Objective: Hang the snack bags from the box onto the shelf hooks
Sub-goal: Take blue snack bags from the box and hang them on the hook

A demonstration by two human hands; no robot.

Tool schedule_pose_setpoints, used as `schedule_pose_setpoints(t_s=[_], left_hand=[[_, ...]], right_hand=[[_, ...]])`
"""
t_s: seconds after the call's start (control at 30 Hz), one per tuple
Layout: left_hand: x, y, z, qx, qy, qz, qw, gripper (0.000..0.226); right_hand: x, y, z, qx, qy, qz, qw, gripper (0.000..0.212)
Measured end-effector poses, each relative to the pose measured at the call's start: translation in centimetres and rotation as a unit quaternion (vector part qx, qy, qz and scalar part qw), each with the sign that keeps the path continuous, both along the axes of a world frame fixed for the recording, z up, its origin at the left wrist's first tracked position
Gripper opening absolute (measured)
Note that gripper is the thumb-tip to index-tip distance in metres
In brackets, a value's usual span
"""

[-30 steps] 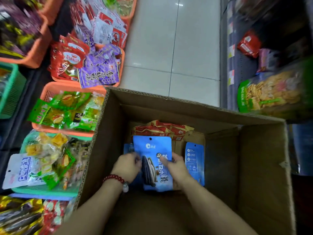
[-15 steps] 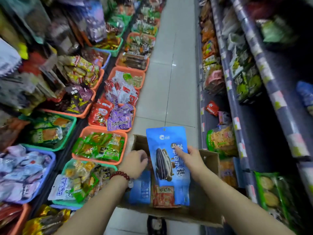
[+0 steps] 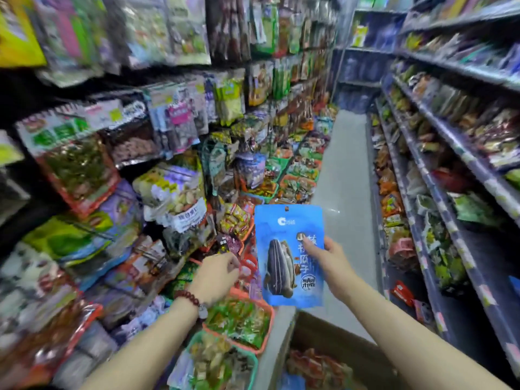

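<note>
My right hand [image 3: 327, 263] holds a blue snack bag [image 3: 284, 249] with a sunflower-seed picture upright by its right edge, thumb on the front, above the aisle floor. A small hang hole sits at the bag's top middle. My left hand [image 3: 218, 277], with a red bead bracelet on the wrist, hovers left of the bag with loosely curled fingers and holds nothing. The cardboard box [image 3: 337, 339] stands below at the bottom edge, with red snack bags [image 3: 318, 367] inside. Hanging snack bags [image 3: 174, 122] fill the shelf wall on the left; the hooks themselves are hidden by blur.
Orange and green baskets [image 3: 239, 319] of snacks line the floor on the left. Purple shelves [image 3: 450, 164] stacked with packets run along the right. A pale tiled aisle [image 3: 346, 178] stretches ahead between them.
My right hand lifted the blue bag out of the box and up. My left hand let go of it and moved left. The view swung from the box up toward the shelves.
</note>
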State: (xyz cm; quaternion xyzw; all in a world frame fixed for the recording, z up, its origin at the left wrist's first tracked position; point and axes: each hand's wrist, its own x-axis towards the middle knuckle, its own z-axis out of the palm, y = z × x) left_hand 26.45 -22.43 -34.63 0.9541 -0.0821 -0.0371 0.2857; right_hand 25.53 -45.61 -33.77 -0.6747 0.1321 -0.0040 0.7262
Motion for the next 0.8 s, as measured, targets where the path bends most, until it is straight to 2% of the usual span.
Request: schedule_pose_setpoints(t_s=[0.33, 0.57, 0.8], left_hand=[[-4.7, 17.3, 12.7, -0.008, -0.122, 0.162, 0.979, 0.017], [-10.3, 23.1, 20.0, 0.048, -0.22, 0.251, 0.941, 0.017], [-14.4, 25.8, 27.0, 0.063, -0.287, 0.333, 0.896, 0.017]], right_hand=[[2.8, 16.8, 14.9, 0.001, -0.135, 0.195, 0.971, 0.013], [3.4, 26.2, 23.1, 0.037, -0.201, 0.326, 0.923, 0.017], [3.3, 33.2, 29.8, 0.126, -0.207, 0.442, 0.864, 0.019]])
